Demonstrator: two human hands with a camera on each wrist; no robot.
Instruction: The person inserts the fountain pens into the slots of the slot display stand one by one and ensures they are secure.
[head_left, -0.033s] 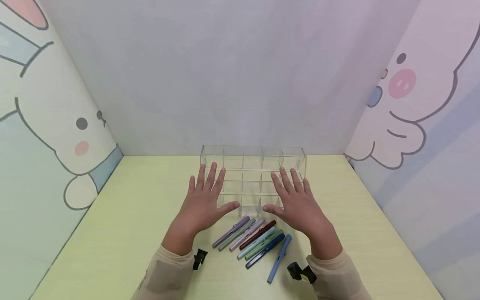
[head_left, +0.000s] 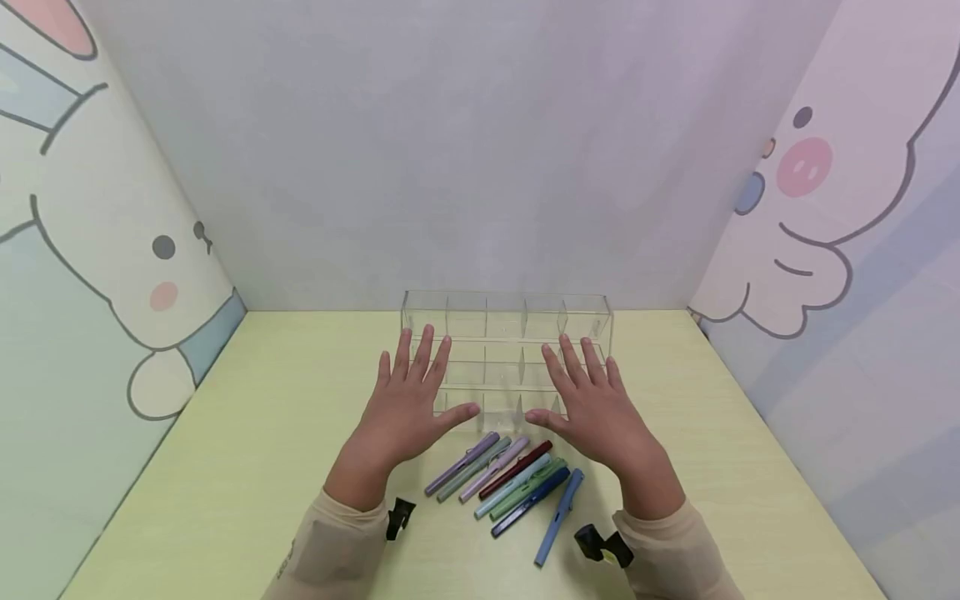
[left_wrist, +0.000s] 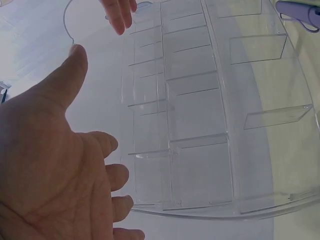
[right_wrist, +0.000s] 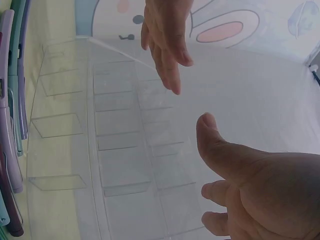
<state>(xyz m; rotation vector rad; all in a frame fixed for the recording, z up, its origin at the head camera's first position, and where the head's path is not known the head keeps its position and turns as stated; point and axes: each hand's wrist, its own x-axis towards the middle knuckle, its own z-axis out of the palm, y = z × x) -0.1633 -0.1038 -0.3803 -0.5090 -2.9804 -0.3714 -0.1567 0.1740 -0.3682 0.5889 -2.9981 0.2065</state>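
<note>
Both hands hover palm down with fingers spread, holding nothing. My left hand is over the left part of a clear plastic organizer, which has three stepped rows of compartments. Over its right part is my right hand. Between the wrists, several capped pens lie side by side and slanted on the table: a purple pen, a grey-green pen, a lilac pen, a dark red pen, a light blue pen, a green pen and a dark blue pen. A blue pen lies a little apart on the right.
The pale yellow table runs back to a plain grey wall. Side panels with cartoon animals stand at left and right. Black wrist mounts stick out from both beige sleeves.
</note>
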